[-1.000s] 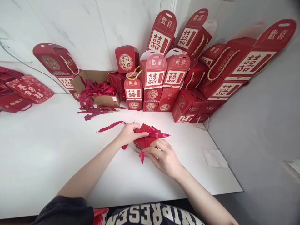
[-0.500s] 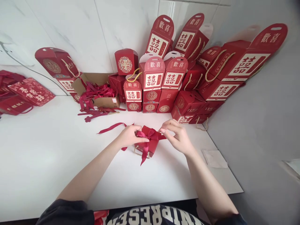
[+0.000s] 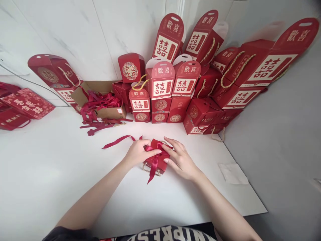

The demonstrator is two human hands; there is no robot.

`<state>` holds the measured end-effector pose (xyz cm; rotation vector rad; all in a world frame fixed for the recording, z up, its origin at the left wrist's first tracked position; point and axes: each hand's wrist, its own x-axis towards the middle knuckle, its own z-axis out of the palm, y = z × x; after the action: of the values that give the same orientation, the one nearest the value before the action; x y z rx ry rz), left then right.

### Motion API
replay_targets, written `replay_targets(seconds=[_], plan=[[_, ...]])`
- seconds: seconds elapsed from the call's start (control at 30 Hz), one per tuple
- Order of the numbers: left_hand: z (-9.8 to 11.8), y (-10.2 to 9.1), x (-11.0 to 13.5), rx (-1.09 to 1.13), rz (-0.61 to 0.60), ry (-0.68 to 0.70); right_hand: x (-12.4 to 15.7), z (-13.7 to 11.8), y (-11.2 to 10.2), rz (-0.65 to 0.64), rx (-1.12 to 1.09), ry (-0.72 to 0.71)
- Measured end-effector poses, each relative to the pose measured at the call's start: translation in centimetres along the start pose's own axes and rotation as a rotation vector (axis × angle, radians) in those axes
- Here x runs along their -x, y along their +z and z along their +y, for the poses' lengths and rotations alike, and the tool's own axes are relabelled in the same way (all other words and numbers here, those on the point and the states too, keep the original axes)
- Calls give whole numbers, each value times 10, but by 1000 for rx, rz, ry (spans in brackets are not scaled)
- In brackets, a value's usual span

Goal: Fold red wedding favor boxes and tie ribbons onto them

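A small red gift box (image 3: 162,165) with twisted rope handles lies on the white table in front of me. Across its top runs a dark red satin ribbon (image 3: 153,170) looped into a bow, one tail hanging over the near side. My left hand (image 3: 136,153) pinches the bow's left loop between thumb and fingers. On the other side, my right hand (image 3: 182,162) has its fingers spread, fingertips on the bow's right part and the thumb at the box's edge. Another ribbon length (image 3: 117,142) trails out left of my left hand.
Behind stand stacked red gift boxes (image 3: 160,87) with rope handles. A cardboard box (image 3: 115,112) full of red ribbons sits at back left, with loose ribbon strips (image 3: 100,126) before it. Red bags (image 3: 27,105) lie far left. White tissue (image 3: 233,173) lies near the right edge.
My right hand has moved left from the ribbon's right end onto the bow and box, its fingers spreading. My left hand keeps its pinch. The view has shifted slightly.
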<state>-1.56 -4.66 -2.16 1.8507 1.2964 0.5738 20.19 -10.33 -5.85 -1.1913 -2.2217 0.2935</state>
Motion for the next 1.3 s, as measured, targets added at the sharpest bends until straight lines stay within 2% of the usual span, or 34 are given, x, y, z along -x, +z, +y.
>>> replay_targets(seconds=[0.23,0.5,0.7,0.83,0.93,1.03,1.17,1.23,1.3], plan=[[1,-1,0,22,-25,13,4,-2,-2,-157,27,24],[-6,-4,-1,-62,-67,-11,14,-6,2,-199,-46,141],[2,-13,0,-127,-121,-56,14,-10,7,-145,-83,234],[8,-21,0,-193,-169,-41,13,-12,9,-141,-122,278],[9,-27,0,-137,-204,-36,11,-11,5,-118,-213,259],[8,-34,0,0,-288,-52,9,-8,0,6,-401,251],[5,-43,2,131,-373,-46,6,6,5,223,-672,457],[2,-43,4,171,-351,-44,5,14,12,220,-770,554],[-2,-40,5,200,-303,-47,3,20,16,172,-835,570]])
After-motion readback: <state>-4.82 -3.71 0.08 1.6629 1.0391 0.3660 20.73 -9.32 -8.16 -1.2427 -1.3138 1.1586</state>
